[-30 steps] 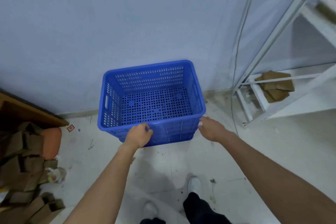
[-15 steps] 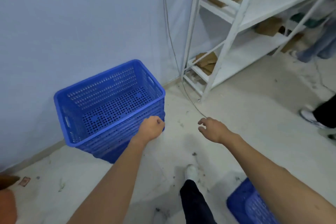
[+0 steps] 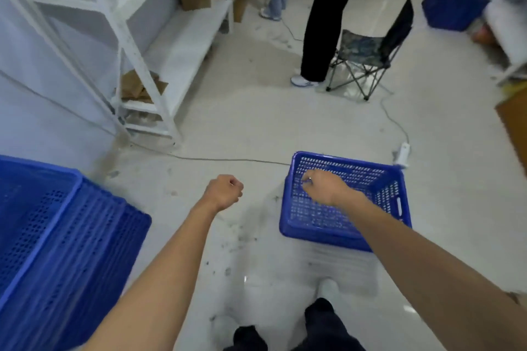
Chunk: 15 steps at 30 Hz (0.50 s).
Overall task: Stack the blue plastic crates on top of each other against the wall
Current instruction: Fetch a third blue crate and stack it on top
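A stack of nested blue perforated crates (image 3: pixel 65 236) stands at the lower left, beside the pale wall. A single blue crate (image 3: pixel 382 196) sits on the floor to the right, open side up and empty. My left hand (image 3: pixel 225 191) hangs as a closed fist over the bare floor between the two, holding nothing. My right hand (image 3: pixel 322 188) reaches out above the single crate's left half with its fingers loosely curled downward and nothing in it. I cannot tell whether it touches the crate.
A white metal shelf rack (image 3: pixel 125 37) with brown boxes stands at the upper left. A cable (image 3: pixel 228 159) crosses the floor to a power strip (image 3: pixel 403 154). A person in black trousers (image 3: pixel 322 23) stands by a folding chair (image 3: pixel 368 51). More blue crates (image 3: pixel 453 3) sit far right.
My view has swung right, away from the wall. Both hands have let go of the stacked crate. My right hand now hovers over the second crate on the floor.
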Each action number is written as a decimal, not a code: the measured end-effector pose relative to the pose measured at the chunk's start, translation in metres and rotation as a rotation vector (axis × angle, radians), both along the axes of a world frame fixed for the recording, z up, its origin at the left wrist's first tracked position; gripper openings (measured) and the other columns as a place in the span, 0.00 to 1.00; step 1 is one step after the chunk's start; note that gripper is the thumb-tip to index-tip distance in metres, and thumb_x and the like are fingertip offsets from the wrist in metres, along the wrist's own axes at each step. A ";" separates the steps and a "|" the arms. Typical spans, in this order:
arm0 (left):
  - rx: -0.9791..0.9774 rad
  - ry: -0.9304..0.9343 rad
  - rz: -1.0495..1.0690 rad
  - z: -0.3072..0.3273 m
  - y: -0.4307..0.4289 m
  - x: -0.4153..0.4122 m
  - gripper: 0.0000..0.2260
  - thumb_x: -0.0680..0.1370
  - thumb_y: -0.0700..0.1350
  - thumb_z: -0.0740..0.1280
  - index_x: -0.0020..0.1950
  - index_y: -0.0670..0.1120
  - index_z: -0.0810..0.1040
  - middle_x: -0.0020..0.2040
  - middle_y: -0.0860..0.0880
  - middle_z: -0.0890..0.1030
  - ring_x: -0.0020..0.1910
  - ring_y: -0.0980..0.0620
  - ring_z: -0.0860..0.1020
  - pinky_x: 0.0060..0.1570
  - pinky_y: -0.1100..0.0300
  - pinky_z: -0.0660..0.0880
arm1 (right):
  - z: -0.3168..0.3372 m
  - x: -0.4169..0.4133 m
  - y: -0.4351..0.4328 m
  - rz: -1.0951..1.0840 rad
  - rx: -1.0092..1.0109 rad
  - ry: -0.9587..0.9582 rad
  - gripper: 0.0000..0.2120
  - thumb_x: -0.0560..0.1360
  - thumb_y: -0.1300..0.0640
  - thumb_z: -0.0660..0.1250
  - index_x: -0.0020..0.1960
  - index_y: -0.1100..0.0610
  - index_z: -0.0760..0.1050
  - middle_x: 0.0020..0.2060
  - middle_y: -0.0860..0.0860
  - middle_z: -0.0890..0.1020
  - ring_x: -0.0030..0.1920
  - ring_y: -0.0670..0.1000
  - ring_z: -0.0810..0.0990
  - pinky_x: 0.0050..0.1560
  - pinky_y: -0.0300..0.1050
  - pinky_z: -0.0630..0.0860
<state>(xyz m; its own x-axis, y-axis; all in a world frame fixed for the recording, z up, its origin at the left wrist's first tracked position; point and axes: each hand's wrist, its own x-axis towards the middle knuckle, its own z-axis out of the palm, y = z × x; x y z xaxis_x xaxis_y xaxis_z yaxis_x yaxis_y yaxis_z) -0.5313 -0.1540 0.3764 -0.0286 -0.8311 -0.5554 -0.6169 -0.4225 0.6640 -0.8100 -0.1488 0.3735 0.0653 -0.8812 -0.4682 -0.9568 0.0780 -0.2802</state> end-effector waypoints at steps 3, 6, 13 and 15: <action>0.053 0.047 -0.054 -0.013 -0.002 -0.076 0.10 0.80 0.44 0.63 0.52 0.42 0.83 0.48 0.44 0.87 0.43 0.49 0.85 0.42 0.60 0.76 | -0.013 -0.081 0.021 -0.106 0.055 -0.003 0.15 0.80 0.52 0.57 0.61 0.58 0.74 0.59 0.55 0.80 0.54 0.58 0.78 0.53 0.51 0.75; 0.115 0.046 -0.107 -0.029 0.001 -0.149 0.10 0.79 0.44 0.63 0.52 0.42 0.82 0.48 0.45 0.87 0.44 0.48 0.85 0.49 0.57 0.75 | -0.033 -0.159 0.040 -0.183 0.073 -0.004 0.14 0.80 0.51 0.57 0.58 0.58 0.73 0.56 0.56 0.79 0.49 0.56 0.77 0.48 0.51 0.74; 0.227 -0.095 -0.302 -0.072 0.013 -0.296 0.11 0.76 0.45 0.63 0.43 0.39 0.80 0.44 0.41 0.85 0.40 0.51 0.82 0.40 0.58 0.75 | -0.092 -0.309 0.076 -0.248 0.122 -0.006 0.14 0.80 0.50 0.58 0.59 0.59 0.72 0.58 0.58 0.77 0.53 0.59 0.77 0.49 0.50 0.73; 0.239 -0.150 -0.354 -0.085 0.016 -0.322 0.10 0.76 0.46 0.62 0.40 0.42 0.76 0.39 0.42 0.80 0.35 0.50 0.75 0.38 0.56 0.72 | -0.109 -0.338 0.080 -0.274 0.157 0.009 0.16 0.80 0.50 0.58 0.61 0.60 0.72 0.60 0.58 0.77 0.55 0.60 0.77 0.49 0.49 0.72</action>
<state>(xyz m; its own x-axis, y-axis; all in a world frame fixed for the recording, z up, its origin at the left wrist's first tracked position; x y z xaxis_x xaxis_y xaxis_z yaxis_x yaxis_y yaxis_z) -0.8535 -0.1381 0.2913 -0.1928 -0.6322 -0.7504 -0.8329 -0.2988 0.4658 -1.1478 -0.0687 0.2648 -0.1697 -0.7825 -0.5990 -0.8966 0.3749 -0.2358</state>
